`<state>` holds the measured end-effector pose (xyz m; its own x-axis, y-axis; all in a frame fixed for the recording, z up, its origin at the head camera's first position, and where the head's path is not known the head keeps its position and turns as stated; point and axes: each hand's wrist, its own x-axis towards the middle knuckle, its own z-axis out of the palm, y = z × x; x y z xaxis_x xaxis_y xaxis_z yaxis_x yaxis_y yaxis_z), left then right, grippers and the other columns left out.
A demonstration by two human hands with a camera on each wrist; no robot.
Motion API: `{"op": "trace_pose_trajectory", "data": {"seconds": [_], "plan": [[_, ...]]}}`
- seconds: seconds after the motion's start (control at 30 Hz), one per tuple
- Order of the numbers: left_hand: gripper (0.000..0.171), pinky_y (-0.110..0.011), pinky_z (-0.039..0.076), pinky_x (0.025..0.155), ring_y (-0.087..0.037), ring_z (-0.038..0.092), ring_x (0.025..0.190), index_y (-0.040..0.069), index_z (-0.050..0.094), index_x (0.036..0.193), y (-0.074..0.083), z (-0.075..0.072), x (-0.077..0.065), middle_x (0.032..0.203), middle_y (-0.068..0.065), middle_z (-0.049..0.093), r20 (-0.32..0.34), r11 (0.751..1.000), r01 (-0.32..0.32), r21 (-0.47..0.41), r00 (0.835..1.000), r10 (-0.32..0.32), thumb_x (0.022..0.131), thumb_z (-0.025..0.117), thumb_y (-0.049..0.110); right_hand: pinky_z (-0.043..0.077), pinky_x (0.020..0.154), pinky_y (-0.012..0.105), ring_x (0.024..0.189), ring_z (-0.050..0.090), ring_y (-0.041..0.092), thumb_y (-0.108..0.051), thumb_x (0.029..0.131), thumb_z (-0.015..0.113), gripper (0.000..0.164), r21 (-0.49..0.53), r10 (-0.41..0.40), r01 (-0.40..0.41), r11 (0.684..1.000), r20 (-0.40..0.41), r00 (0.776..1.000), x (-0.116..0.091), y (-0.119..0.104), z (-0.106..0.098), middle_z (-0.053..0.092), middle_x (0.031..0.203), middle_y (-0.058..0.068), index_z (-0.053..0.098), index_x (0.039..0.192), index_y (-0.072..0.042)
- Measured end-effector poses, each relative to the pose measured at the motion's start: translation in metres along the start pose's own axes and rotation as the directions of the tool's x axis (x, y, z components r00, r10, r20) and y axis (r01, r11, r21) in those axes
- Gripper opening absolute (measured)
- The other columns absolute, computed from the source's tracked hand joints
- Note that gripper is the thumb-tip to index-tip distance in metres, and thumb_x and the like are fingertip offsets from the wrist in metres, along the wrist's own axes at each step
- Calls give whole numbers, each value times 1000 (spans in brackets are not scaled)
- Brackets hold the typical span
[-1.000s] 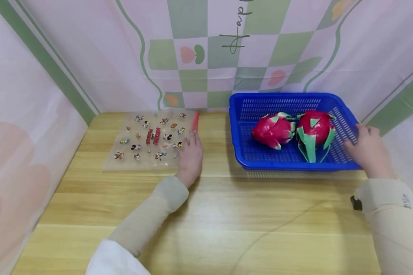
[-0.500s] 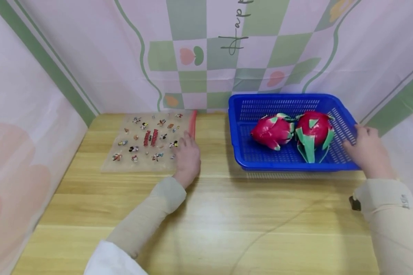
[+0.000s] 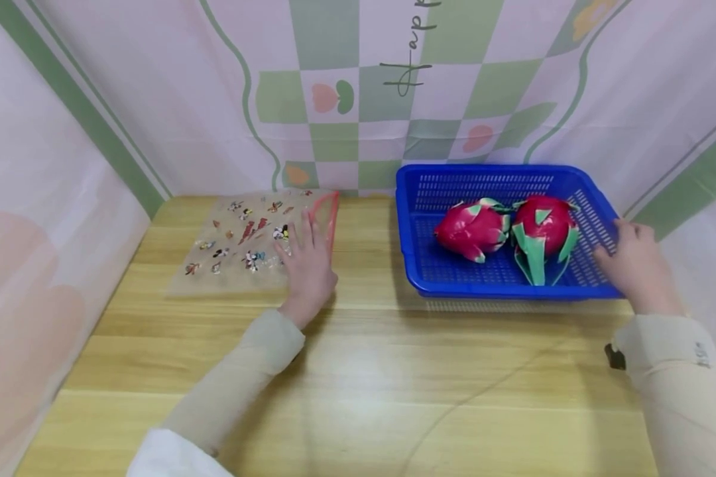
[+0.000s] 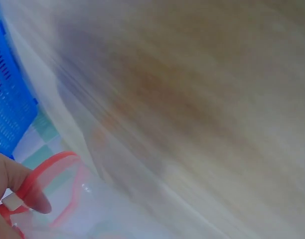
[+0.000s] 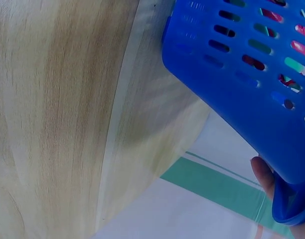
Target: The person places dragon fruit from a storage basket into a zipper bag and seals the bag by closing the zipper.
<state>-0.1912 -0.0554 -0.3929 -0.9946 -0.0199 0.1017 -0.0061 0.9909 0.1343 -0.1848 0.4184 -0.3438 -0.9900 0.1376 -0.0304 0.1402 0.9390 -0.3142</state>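
Observation:
My left hand [image 3: 310, 271] is at the red-edged mouth of a clear zip bag [image 3: 215, 271] printed with small cartoon figures, its fingers spread over the top layer. In the left wrist view, thumb and finger hold the red zip edge [image 4: 48, 167] beside a white slider [image 4: 13, 201], and the mouth gapes. My right hand [image 3: 641, 265] grips the right end of a blue plastic basket [image 3: 513, 289]; the right wrist view shows a fingertip [image 5: 262, 174] against its rim. Inside the basket lie two red dragon fruits, one on the left [image 3: 471, 228] and one on the right [image 3: 549, 228].
Bag and basket rest toward the back of a light wooden table [image 3: 358, 371]. A printed curtain [image 3: 382, 139] hangs behind and at both sides. A dark piece [image 3: 616, 356] shows beside the right cuff.
My left hand has moved left, its fingers spreading, and the bag's upper layer has been drawn left so the red mouth parts. The right hand and basket stay put.

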Motion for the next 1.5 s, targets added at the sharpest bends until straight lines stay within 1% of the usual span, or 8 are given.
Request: {"op": "trace_pose_trajectory", "data": {"seconds": [0.13, 0.23, 0.4, 0.53, 0.7, 0.93, 1.2, 1.5], "plan": [[102, -66, 8, 116, -41, 11, 147, 2, 10, 153, -4, -5, -1, 162, -11, -3, -43, 997, 1, -77, 999, -4, 74, 73, 16, 23, 95, 77, 123, 22, 66, -28, 99, 38, 70, -7, -1, 1, 1000, -1, 1000, -1, 0, 0, 9, 142, 49, 6, 147, 13], [91, -64, 7, 117, -39, 15, 147, 1, 16, 152, -7, -7, -1, 162, -11, 2, -87, 991, 1, -134, 996, -12, 79, 69, 14, 23, 95, 77, 123, 22, 66, -28, 99, 38, 70, -3, -3, 3, 1000, -8, 1000, -1, -1, -1, 9, 141, 49, 6, 147, 13], [73, -61, 4, 118, -35, 15, 148, 2, 16, 152, -9, -8, -2, 162, -10, 7, -146, 953, -5, -302, 988, -41, 89, 54, 10, 23, 96, 77, 123, 22, 66, -27, 99, 38, 70, 3, -7, 7, 1000, -16, 1000, 0, -1, -2, 10, 141, 49, 6, 147, 13], [77, -60, 0, 119, -34, 11, 149, 3, 13, 152, -9, -9, -2, 163, -9, 4, -168, 931, -16, -365, 985, -49, 87, 54, 5, 23, 95, 77, 123, 22, 66, -27, 99, 38, 70, 1, -11, 11, 1000, -17, 1000, 0, -1, -3, 10, 141, 50, 7, 147, 13], [90, -59, -1, 119, -33, 8, 150, 4, 10, 153, -9, -11, -3, 163, -8, 0, -154, 923, -19, -384, 987, -44, 78, 61, 2, 24, 94, 78, 121, 23, 67, -27, 98, 39, 70, -4, -16, 16, 1000, -16, 1000, -1, -1, -4, 10, 141, 50, 7, 147, 12], [100, -58, -4, 119, -31, 4, 150, 4, 6, 153, -11, -14, -4, 162, -7, -5, -111, 912, -14, -409, 993, -35, 73, 66, 2, 22, 94, 78, 122, 21, 67, -27, 98, 40, 71, 3, -15, 15, 1000, 3, 1000, -3, -4, -3, 8, 142, 49, 6, 148, 9], [105, -63, -7, 116, -31, 0, 150, 5, 3, 153, -11, -14, -6, 161, -5, -12, -81, 902, -2, -431, 996, -36, 71, 68, -2, 20, 96, 78, 125, 19, 66, -22, 96, 42, 69, 12, -44, 44, 999, -38, 998, -2, -3, 1, 14, 140, 49, 9, 148, 9], [110, -67, -3, 114, -32, -4, 150, 5, -1, 153, -10, -15, -6, 160, -4, -16, -65, 902, 3, -432, 997, -34, 69, 70, -3, 20, 94, 79, 123, 20, 67, -32, 96, 45, 76, 2, -79, 79, 997, -34, 996, 4, 0, -2, 15, 138, 51, 8, 149, 8]]}}
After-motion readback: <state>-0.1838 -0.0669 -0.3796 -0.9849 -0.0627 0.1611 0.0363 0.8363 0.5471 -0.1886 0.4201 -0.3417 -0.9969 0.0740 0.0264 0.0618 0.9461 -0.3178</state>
